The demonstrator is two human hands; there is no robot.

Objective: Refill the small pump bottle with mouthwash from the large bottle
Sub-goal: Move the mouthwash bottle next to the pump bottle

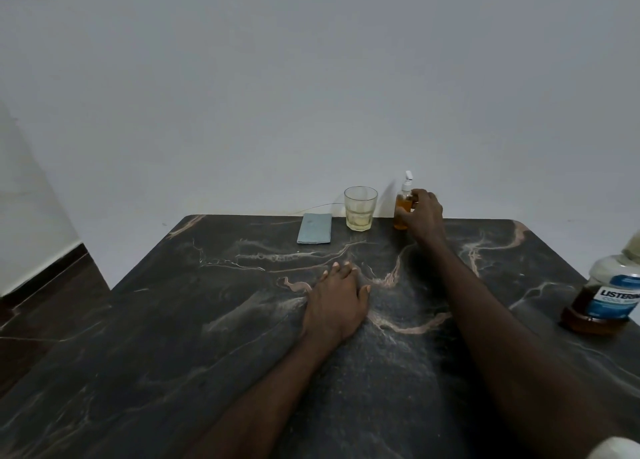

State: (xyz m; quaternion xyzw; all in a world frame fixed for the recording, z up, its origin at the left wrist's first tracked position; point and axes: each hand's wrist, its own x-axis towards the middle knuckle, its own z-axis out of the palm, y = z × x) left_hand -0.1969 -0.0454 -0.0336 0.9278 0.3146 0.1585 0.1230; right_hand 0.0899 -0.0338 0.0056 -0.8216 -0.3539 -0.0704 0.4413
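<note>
The small pump bottle [403, 206] stands upright at the far edge of the table [173, 337], close to the wall. It is clear, with a white pump head on top, and it holds amber liquid up to about its shoulder. The right hand [423, 212] is stretched out to it and its fingers are wrapped around the body of the bottle, so it is grasping the bottle, which has its base on the table.

Just beside the bottle, on its left, stands a drinking glass [360, 208]; it has a little pale yellowish liquid at the bottom. Left of the glass lies a flat grey-blue folded cloth [314, 229].

The large bottle [606, 294] of mouthwash stands at the right edge of the table, well apart from the pump bottle. It has a blue label, and brown liquid fills only its lower part.

The left hand [337, 301] lies flat on the middle of the dark marbled table, palm down, fingers released, holding nothing.
</note>
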